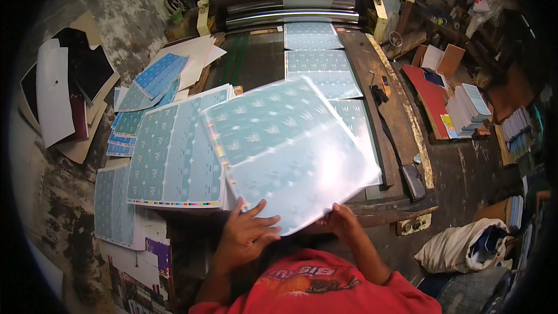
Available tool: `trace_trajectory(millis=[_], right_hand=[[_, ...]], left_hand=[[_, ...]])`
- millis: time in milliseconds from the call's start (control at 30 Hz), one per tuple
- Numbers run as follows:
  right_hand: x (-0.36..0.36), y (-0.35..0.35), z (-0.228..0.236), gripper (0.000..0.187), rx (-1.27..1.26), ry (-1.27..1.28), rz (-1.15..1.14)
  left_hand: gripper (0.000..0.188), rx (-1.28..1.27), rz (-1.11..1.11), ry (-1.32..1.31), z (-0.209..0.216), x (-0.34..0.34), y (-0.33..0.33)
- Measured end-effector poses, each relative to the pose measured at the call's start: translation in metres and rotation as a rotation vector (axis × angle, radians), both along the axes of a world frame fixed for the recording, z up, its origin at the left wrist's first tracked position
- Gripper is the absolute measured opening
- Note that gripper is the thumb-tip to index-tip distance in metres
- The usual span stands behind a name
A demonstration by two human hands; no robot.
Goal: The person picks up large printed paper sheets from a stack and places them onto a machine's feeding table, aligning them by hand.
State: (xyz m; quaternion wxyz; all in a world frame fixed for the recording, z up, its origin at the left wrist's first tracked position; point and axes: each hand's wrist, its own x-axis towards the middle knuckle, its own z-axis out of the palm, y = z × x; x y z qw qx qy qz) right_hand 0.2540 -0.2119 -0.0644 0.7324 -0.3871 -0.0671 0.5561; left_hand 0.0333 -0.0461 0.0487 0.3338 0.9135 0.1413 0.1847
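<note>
A large glossy printed sheet (290, 157) in pale teal and light blue is tilted in front of me, slightly blurred, with bright glare on its near right part. My right hand (344, 222) pinches its near right edge. At the near left corner, my left hand (249, 231) has its fingers spread and touches the sheet's edge. To the left, partly under the raised sheet, lies a thick stack of similar printed sheets (174, 157) with a colour bar along its near edge. More printed sheets (322, 72) lie in a line leading to the machine's rollers (290, 17).
The machine's worn wooden table (401, 116) carries a dark strap and a small black pouch (414, 181) on the right. Loose blue prints (160, 75) lie at left. A red board (424, 96) with paper stacks and a cloth sack (462, 247) are farther right.
</note>
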Motion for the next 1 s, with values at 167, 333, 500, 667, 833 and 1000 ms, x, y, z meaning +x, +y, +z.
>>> trace_trajectory(millis=[167,333,500,667,833,1000], right_hand=[[0.017,-0.003,-0.046,0.036,-0.152,0.105,-0.014],[0.011,-0.018,-0.072,0.035,-0.357,0.061,0.031],[0.006,-0.034,-0.089,0.041,-0.33,0.056,0.145],[0.004,-0.04,-0.101,0.048,-0.234,0.057,0.243],[-0.001,-0.047,-0.119,0.05,-0.12,0.071,0.311],[-0.002,-0.057,-0.133,0.05,-0.101,0.109,0.409]], left_hand=[[0.049,0.227,0.205,-0.068,0.004,-0.007,0.022],[0.069,0.263,0.421,-0.092,0.003,-0.037,0.062],[0.054,0.086,0.454,-0.032,-0.033,-0.065,0.085],[0.036,-0.154,0.529,-0.044,-0.025,-0.062,0.075],[0.042,-0.369,0.771,0.004,-0.005,-0.04,0.058],[0.041,-0.261,0.854,-0.073,-0.013,-0.027,0.079]])
